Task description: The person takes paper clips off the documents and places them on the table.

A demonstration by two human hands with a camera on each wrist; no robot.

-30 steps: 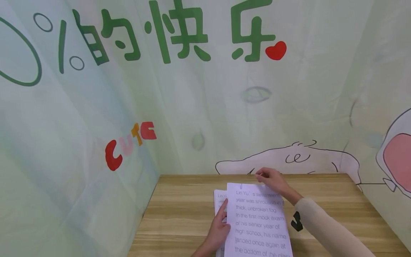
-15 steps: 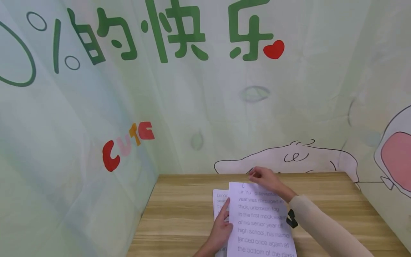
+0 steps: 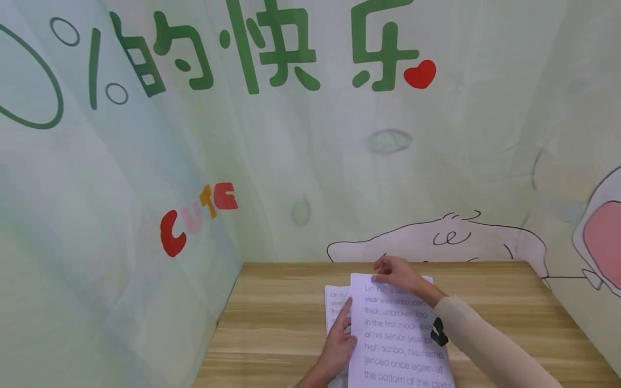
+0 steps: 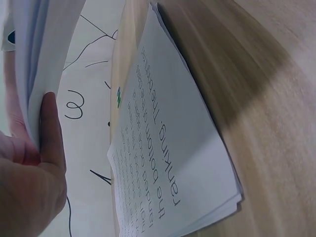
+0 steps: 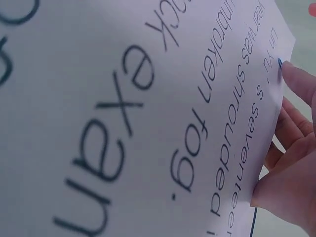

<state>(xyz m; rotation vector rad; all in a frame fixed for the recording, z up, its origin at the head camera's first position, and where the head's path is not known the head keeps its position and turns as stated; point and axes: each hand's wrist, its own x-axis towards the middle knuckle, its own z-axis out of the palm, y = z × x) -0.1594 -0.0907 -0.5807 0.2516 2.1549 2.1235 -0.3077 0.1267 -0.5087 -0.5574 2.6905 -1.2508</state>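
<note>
A raised stack of printed sheets (image 3: 398,328) faces me, upright and tilted a little. My left hand (image 3: 339,345) grips its left edge; in the left wrist view the fingers (image 4: 51,131) lie behind the sheets. My right hand (image 3: 400,275) is at the top edge, thumb in front and fingers behind, pinching a blue paper clip (image 5: 280,63) on the paper there. Behind and left of the raised stack, a second printed stack (image 4: 173,133) lies on the table, partly hidden in the head view.
The wooden table (image 3: 271,318) ends at a printed cloth backdrop (image 3: 301,161) at the back and left. Small green and blue things (image 4: 118,97) lie on the table beyond the lying stack. A black band piece (image 3: 439,331) shows under the right sleeve (image 3: 490,339).
My right hand has moved left and down along the top edge onto the clip, which stood uncovered before. The raised stack and left hand have shifted slightly right.
</note>
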